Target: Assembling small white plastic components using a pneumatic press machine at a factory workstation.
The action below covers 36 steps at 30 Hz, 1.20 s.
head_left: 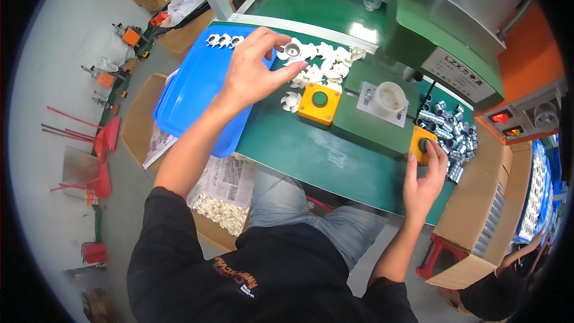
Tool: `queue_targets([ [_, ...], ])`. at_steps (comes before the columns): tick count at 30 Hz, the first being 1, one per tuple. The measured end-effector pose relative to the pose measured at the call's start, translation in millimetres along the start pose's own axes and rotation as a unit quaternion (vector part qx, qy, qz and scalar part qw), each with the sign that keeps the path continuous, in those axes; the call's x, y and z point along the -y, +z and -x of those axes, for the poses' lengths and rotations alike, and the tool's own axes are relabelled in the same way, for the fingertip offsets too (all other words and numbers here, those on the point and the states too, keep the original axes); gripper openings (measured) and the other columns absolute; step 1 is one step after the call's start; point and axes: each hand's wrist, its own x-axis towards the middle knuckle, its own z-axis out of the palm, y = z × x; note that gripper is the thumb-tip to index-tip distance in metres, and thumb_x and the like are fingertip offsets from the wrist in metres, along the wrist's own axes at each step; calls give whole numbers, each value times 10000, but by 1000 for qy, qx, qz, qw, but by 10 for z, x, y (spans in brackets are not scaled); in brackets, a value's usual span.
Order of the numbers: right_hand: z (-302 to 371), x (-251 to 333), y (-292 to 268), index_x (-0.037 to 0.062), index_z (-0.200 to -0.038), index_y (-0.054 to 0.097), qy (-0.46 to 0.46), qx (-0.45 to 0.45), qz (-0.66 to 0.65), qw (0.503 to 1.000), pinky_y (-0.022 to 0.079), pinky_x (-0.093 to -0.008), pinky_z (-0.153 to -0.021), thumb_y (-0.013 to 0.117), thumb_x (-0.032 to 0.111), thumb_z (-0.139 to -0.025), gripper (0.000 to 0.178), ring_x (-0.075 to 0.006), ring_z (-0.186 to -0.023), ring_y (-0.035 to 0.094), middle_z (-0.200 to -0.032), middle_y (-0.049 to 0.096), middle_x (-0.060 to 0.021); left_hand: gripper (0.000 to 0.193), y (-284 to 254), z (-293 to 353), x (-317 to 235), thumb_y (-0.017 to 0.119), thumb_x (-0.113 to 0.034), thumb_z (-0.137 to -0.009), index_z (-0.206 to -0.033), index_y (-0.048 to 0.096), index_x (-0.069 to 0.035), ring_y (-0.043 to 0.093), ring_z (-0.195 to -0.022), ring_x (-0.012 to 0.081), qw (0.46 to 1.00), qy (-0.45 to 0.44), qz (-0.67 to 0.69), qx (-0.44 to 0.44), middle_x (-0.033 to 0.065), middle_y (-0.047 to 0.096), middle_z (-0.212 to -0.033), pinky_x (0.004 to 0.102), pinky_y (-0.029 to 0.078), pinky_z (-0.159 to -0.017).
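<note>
My left hand (252, 72) is over the right edge of the blue tray (203, 93), thumb and index finger closed around a white finned impeller (292, 51) with a metal sleeve in its centre. A few similar impellers (223, 40) stand in a row on the tray's far end. My right hand (423, 186) is at the right yellow button box (417, 137), fingers apart, with a fingertip at its green button. Between the hands is a green press (373, 122) with a round white fixture (390, 97) on its base. Left of it sits another yellow button box (318, 103).
Loose white impellers (329, 66) are heaped beyond the left button box. Metal sleeves (448, 128) pile up right of the press. The green press head (442, 48) overhangs the bench. Cardboard boxes (472, 203) flank the bench; a person's arm (526, 254) shows at lower right.
</note>
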Motion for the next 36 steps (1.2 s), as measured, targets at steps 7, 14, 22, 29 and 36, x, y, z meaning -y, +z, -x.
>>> queue_targets([
  [7, -6, 27, 24, -40, -1252, 645, 3, 3, 2, 1000, 482, -435, -1019, 742, 130, -910, 395, -357, -1173, 612, -1283, 627, -188, 396, -143, 175, 149, 874, -304, -784, -1037, 749, -27, 633, -774, 222, 1000, -19, -18, 6, 84, 657, -947, 352, 540, -689],
  [14, -8, 47, 5, -39, -1260, 647, -1, 2, 10, 1000, 480, -431, -1030, 735, 112, -911, 390, -355, -1192, 610, -1294, 625, -187, 435, -83, 388, 1070, 809, -402, -846, -1146, 777, -90, 654, -1016, 349, 967, -111, -209, 91, 176, 623, -1054, 441, 548, -872],
  [22, -1, 48, 9, -38, -1265, 639, 6, 8, 11, 1000, 479, -429, -1037, 736, 116, -914, 396, -354, -1201, 603, -1296, 618, -190, 460, -51, 144, 1545, 815, -363, -848, -1210, 738, -91, 683, -1012, 349, 952, -94, -271, 104, 163, 648, -1078, 464, 562, -883],
  [29, -6, 25, 25, -46, -1255, 643, 3, 5, -1, 1000, 481, -426, -1026, 747, 129, -907, 403, -354, -1185, 603, -1290, 619, -190, 457, -85, 23, 1215, 800, -281, -850, -1231, 683, -58, 662, -1038, 347, 969, -86, -205, 105, 165, 628, -1104, 452, 555, -878],
  [36, -15, 16, 19, -44, -1240, 651, -2, -7, 0, 1000, 486, -426, -1011, 765, 115, -882, 407, -358, -1168, 611, -1266, 633, -193, 460, -12, 286, 243, 810, -195, -784, -1196, 681, -34, 576, -1134, 331, 937, 75, -74, 333, 127, 644, -1185, 427, 493, -997],
])
